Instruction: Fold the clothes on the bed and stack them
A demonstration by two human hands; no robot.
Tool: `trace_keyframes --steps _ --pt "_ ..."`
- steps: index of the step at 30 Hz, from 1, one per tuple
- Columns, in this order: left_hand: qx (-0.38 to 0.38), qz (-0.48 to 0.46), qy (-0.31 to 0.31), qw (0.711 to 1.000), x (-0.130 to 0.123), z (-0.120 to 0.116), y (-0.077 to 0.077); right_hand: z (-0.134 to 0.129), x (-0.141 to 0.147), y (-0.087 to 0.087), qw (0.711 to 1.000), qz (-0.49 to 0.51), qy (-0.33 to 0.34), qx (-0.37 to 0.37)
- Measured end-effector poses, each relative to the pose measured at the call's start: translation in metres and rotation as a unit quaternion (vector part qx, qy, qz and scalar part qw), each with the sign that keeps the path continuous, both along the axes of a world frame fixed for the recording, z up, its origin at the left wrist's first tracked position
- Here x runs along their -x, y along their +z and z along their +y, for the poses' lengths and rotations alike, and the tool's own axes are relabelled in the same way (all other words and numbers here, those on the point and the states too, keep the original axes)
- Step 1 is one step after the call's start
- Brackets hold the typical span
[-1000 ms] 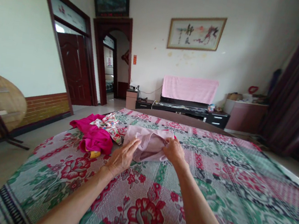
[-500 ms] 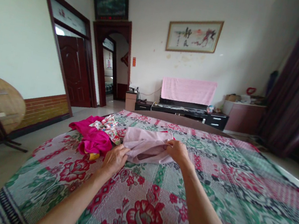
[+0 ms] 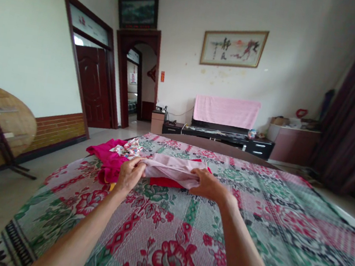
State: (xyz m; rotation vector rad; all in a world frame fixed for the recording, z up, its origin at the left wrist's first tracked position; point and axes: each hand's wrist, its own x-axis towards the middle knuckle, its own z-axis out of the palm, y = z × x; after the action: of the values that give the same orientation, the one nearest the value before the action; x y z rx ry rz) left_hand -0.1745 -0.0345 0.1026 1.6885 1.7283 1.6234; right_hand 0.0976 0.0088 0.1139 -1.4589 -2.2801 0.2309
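A pale pink cloth (image 3: pixel 172 167) is held between my two hands above the patterned tablecloth (image 3: pixel 159 218). My left hand (image 3: pixel 131 174) is closed on its left end, and my right hand (image 3: pixel 208 185) grips its right end. Under and behind the pale cloth, parts of a red cloth (image 3: pixel 168 182) show. Just left of my left hand lies a bright magenta cloth (image 3: pixel 108 153), with a multicoloured patterned cloth (image 3: pixel 132 146) on its far side and a bit of yellow at its near edge.
A round folded table (image 3: pixel 3 122) leans at the far left. Beyond the covered table stands a low black cabinet (image 3: pixel 257 148) below a pink towel (image 3: pixel 227 110) draped over something. A dark curtain (image 3: pixel 352 109) hangs at the right.
Both hands have drawn the near part of the pale cloth up and away, narrowing it. More red cloth now shows beneath. The camera view has shifted slightly.
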Motion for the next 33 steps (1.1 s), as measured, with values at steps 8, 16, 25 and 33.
trace_keyframes --steps 8,16,25,33 --pt "-0.005 0.060 0.011 0.998 0.015 0.003 0.059 0.028 0.005 0.057 0.986 0.155 -0.054 -0.014" --pt "-0.122 -0.081 0.034 0.989 0.006 0.007 0.147 0.006 0.041 0.158 0.821 0.527 0.201 0.086" --pt "-0.093 -0.114 0.035 0.988 0.019 -0.030 0.187 -0.013 0.033 0.200 0.907 0.399 0.132 0.003" --pt "0.116 -0.183 -0.298 0.930 0.031 -0.085 0.208 -0.057 0.032 0.216 0.840 0.325 0.361 0.243"
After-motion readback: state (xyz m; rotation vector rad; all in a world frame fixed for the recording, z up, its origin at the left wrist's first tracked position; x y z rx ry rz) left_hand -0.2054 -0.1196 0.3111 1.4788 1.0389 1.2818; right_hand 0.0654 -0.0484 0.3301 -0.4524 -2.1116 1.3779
